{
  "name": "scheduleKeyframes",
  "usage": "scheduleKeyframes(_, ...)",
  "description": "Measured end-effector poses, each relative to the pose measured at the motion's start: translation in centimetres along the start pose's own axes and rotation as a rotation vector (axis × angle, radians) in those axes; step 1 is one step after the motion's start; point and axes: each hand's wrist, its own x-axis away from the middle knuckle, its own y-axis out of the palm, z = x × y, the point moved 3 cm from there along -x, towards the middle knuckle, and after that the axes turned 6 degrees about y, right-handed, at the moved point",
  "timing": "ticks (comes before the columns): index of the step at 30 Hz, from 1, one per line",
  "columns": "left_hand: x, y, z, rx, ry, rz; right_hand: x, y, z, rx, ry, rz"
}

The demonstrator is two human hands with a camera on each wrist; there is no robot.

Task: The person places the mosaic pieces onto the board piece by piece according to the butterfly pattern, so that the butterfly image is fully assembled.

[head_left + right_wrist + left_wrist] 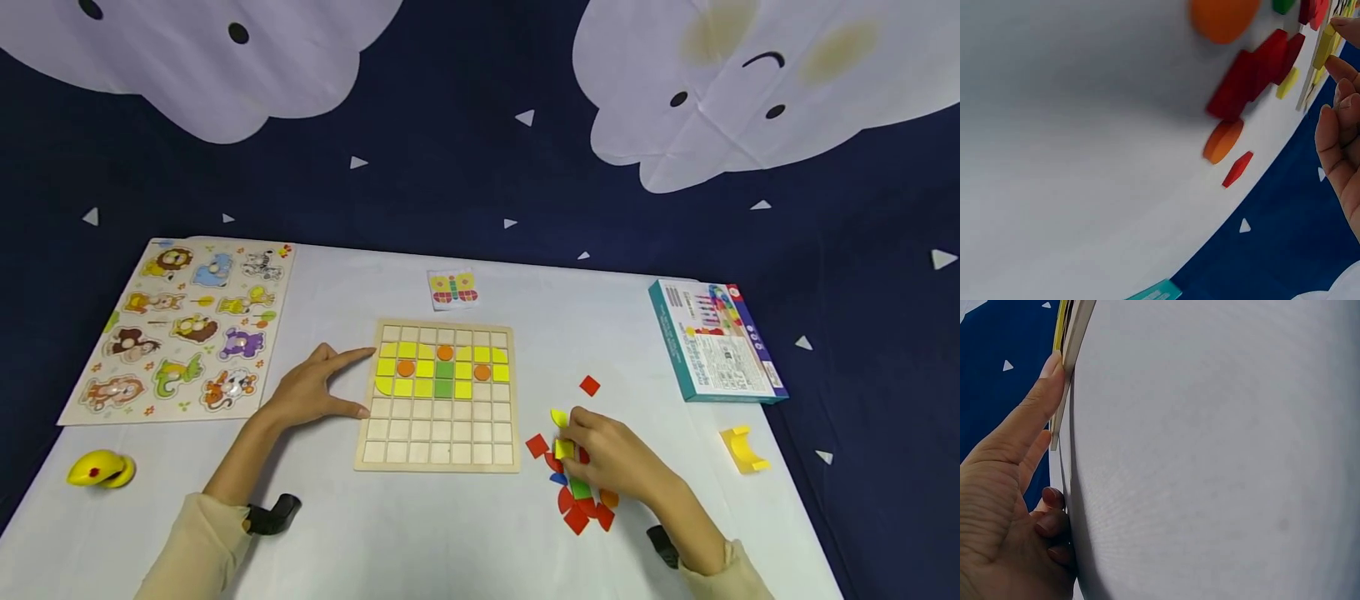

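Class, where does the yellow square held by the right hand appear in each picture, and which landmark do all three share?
Head: yellow square in the right hand, right of and below centre.
Left wrist: not in this picture.
Right wrist: yellow square at upper right, near the corner.
Shared landmark: dark blue cloth with white triangles.

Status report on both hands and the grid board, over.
Left hand touching left edge of grid board. Right hand pinching yellow square. Board partly filled. Loose red square between right hand and board.
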Motion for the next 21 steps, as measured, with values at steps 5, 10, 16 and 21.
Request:
scheduleKeyframes(5, -0.1, 0.0, -0.1, 0.002, -0.005, 0.003, -2.1, 0.0, -0.8, 0.021, -0.047, 0.022)
scheduleKeyframes(10, 0.0, 0.0, -0.1, 0.007, -0.002, 0.008, -4.9, -0.1, -1.8, 0.050, -0.106, 0.029)
scheduleKeyframes(16, -0.1, 0.1, -0.1, 0.001, 0.004, 0.010, -7.8, -0.2, -3.0, 0.060, -0.096, -0.030)
scheduleKeyframes(21, -0.1, 0.0, 0.1, -0.006, 0.019, 0.011, -9.7, 0.1, -3.6, 0.044, -0.097, -0.035)
